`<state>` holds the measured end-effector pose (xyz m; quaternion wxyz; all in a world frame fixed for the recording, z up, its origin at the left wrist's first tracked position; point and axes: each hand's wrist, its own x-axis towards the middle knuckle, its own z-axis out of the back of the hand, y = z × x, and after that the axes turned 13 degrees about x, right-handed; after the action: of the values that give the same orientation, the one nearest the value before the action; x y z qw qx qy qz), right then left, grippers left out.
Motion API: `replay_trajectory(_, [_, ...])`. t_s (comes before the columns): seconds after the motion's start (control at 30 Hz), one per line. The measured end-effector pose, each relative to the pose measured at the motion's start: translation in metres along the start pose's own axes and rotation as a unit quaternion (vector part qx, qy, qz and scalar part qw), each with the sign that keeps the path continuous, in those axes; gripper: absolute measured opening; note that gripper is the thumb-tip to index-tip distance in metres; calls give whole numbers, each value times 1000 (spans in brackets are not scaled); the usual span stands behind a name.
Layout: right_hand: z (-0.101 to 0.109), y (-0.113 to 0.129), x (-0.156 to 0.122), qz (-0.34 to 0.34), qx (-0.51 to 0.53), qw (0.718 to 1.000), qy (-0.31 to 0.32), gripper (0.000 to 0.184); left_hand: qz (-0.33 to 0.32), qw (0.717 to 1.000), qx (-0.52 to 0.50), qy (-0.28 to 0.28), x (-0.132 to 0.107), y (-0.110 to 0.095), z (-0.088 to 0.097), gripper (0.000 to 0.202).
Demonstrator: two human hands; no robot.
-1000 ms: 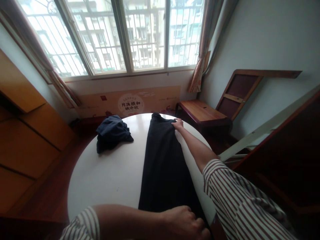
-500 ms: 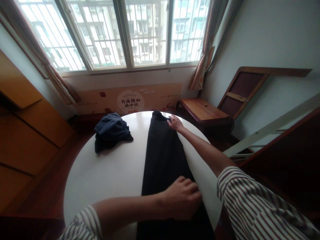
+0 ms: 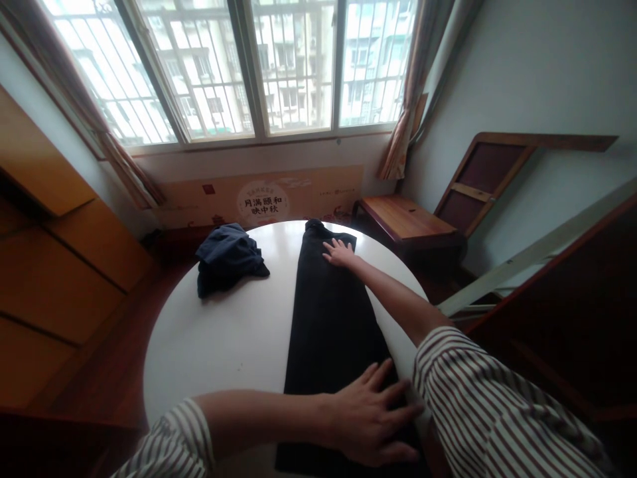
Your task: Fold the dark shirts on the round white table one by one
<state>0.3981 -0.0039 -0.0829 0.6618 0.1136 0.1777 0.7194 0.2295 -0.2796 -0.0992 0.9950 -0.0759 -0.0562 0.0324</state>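
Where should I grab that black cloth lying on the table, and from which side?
The black cloth, probably midway along its left edge, from the left: that edge runs nearly straight, and the left hand and right hand lie nearer the other.

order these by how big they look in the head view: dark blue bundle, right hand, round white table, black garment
Largest to smallest, as they look:
1. round white table
2. black garment
3. dark blue bundle
4. right hand
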Motion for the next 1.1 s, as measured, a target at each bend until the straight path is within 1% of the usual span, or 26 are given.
replay_trajectory(0.07, [0, 13, -32, 57, -7, 998, -1, 55, -57, 998, -13, -15, -20, -4, 7, 59])
replay_trajectory(0.13, [-6, 20, -82, 129, -6, 992, 12, 47, -82, 996, 7, -40, -50, 1, 15, 45])
replay_trajectory(0.17, [-9, 20, -112, 171, -2, 985, 28, 43, -80, 995, 35, -53, -69, 6, 19, 38])
replay_trajectory(0.2, [-14, 19, -144, 242, 14, 969, 42, 41, -72, 993, 72, -65, -88, 14, 22, 33])
replay_trajectory(0.23, [-18, 16, -178, 293, 32, 953, 66, 41, -57, 989, 117, -72, -109, 23, 26, 32])
replay_trajectory(0.27, [-22, 12, -211, 319, 49, 942, 95, 44, -39, 983, 162, -73, -128, 33, 29, 34])
replay_trajectory(0.3, [-26, 9, -242, 317, 66, 939, 117, 51, -19, 977, 203, -68, -146, 44, 32, 38])
replay_trajectory(0.33, [-30, 5, -270, 310, 83, 937, 135, 62, -1, 970, 235, -58, -162, 54, 34, 43])
replay_trajectory(0.37, [-34, 3, -294, 305, 97, 936, 146, 70, 4, 966, 256, -48, -174, 63, 35, 46])
replay_trajectory(0.4, [-38, 1, -315, 300, 107, 936, 150, 75, -2, 963, 267, -41, -183, 70, 35, 48])
replay_trajectory(0.47, [-47, -2, -345, 294, 116, 938, 143, 86, -42, 962, 266, -37, -188, 77, 33, 49])
replay_trajectory(0.53, [-60, -3, -363, 301, 104, 940, 122, 93, -96, 962, 251, -48, -182, 77, 28, 47])
replay_trajectory(0.57, [-67, -4, -369, 306, 89, 942, 105, 92, -115, 962, 240, -55, -175, 75, 25, 47])
replay_trajectory(0.63, [-81, -9, -377, 321, 49, 944, 62, 80, -146, 964, 213, -70, -161, 71, 19, 42])
replay_trajectory(0.7, [-91, -17, -383, 341, 9, 940, 20, 73, -151, 970, 172, -82, -149, 67, 12, 35])
replay_trajectory(0.77, [-95, -27, -386, 372, -12, 928, -11, 69, -135, 981, 104, -96, -141, 65, 6, 30])
replay_trajectory(0.87, [-87, -38, -387, 412, 9, 911, -33, 57, -65, 989, -42, -123, -138, 60, 4, 29])
replay_trajectory(0.97, [-67, -38, -389, 429, 94, 899, -5, 46, 6, 978, -153, -140, -140, 47, 13, 33])
replay_trajectory(1.03, [-52, -33, -395, 407, 177, 896, 13, 40, 29, 973, -186, -137, -145, 32, 25, 35])
replay_trajectory(1.1, [-38, -27, -403, 371, 265, 890, 5, 34, 44, 969, -196, -146, -152, 13, 40, 31])
